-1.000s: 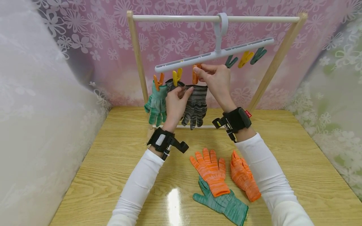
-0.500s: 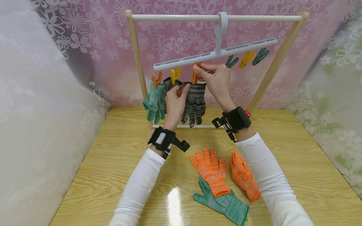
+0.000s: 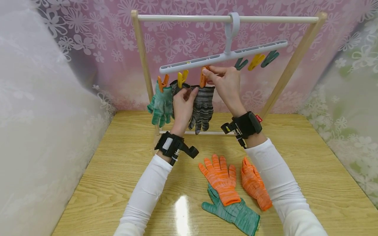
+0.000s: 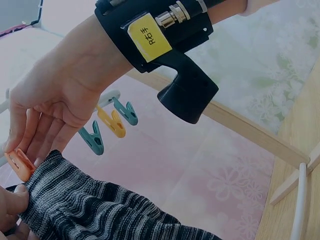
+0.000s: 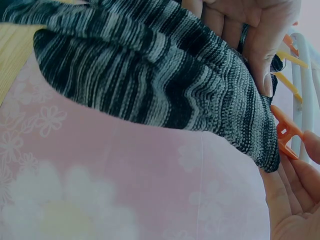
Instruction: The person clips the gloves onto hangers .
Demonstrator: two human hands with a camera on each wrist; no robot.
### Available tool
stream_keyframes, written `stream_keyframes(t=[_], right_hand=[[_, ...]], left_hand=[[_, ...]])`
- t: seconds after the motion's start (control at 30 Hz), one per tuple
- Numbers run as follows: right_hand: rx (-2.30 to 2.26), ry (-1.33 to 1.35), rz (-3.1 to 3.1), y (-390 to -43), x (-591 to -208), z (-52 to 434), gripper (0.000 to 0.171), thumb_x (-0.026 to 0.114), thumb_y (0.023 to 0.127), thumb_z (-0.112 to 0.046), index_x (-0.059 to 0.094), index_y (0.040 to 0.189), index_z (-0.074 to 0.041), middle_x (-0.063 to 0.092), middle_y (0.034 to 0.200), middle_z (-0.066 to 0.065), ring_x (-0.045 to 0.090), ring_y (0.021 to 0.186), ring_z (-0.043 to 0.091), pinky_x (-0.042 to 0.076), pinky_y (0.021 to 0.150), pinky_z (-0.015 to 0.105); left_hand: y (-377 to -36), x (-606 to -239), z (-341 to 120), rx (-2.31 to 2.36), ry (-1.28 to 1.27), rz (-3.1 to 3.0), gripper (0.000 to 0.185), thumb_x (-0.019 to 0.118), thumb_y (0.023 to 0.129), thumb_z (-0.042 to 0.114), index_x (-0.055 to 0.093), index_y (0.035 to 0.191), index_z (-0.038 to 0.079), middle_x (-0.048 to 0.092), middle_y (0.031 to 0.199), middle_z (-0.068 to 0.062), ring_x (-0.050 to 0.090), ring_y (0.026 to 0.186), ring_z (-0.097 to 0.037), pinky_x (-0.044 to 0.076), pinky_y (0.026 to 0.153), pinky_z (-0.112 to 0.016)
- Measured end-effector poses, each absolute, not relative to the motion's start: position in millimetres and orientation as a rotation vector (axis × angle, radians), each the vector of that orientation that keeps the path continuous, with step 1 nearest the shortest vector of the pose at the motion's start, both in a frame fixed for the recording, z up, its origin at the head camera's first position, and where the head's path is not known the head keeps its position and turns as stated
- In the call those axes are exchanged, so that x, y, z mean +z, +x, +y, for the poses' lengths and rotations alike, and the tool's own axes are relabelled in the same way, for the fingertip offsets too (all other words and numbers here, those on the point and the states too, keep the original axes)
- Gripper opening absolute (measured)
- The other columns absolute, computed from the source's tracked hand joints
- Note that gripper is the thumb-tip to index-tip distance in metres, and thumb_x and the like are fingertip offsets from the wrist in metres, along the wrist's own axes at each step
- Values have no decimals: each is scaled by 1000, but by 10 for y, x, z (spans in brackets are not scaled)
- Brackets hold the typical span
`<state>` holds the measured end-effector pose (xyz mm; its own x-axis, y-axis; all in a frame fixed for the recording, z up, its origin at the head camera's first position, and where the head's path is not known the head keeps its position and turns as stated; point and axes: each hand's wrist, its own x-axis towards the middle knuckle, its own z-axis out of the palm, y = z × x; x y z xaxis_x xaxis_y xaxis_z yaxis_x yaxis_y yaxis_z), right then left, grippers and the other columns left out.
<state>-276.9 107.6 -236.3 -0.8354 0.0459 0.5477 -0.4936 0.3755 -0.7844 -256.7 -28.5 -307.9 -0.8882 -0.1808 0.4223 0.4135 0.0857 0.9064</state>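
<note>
My left hand (image 3: 182, 106) pinches the cuff of a black-and-grey striped glove (image 3: 202, 109), which hangs fingers down. At that cuff my right hand (image 3: 228, 83) pinches an orange clothespin (image 3: 202, 79) below the hanger bar. In the right wrist view the orange clothespin (image 5: 286, 132) is at the cuff edge; whether its jaws grip the cloth I cannot tell. To the left, a green glove (image 3: 161, 106) hangs from another orange clothespin (image 3: 162, 83). Beside it a yellow clothespin (image 3: 182, 78) holds a second dark striped glove (image 3: 175, 86), mostly hidden behind my left hand.
The grey hanger (image 3: 189, 65) tilts down to the left from the white rod (image 3: 183, 18) of a wooden rack. Green (image 3: 241, 64) and yellow (image 3: 256, 62) clothespins hang at its right. Two orange gloves (image 3: 220, 178) and a green glove (image 3: 236, 214) lie on the table.
The left end of the hanger has risen slightly, and the hung gloves have shifted a little left and up. My left hand has risen slightly; my right hand keeps its pinch on the clothespin.
</note>
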Motion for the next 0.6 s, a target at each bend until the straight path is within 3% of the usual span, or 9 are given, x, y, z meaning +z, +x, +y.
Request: stream_keyframes(t=[0.2,0.33,0.6], right_hand=[[1506,376,-2142,-2774,-2361,1074,30,76,94,-22,75,119,-6,76,104,18,75,75,12,60,72,21],[1484,367,-2153,-2777,-2364,1075,30,76,94,-24,75,119,-7,76,104,17,75,73,10,60,72,20],[1483,365,-2147,-2790,-2378,1083,31,76,94,-23,74,120,-6,76,104,17,76,79,19,61,74,23]], left_hand=[[-2571,-3066,-274,-1912,-212,-1946,29,65,102,21,70,110,-7,69,113,-20,67,106,-30,53,85,-32],[-2569,-3062,-263,-1964,-201,-1927,29,66,101,19,70,112,-7,68,117,-21,66,112,-30,54,94,-37],[-2585,-3060,-238,-2053,-173,-1885,32,65,102,18,67,121,-7,65,126,-21,63,121,-29,52,103,-36]])
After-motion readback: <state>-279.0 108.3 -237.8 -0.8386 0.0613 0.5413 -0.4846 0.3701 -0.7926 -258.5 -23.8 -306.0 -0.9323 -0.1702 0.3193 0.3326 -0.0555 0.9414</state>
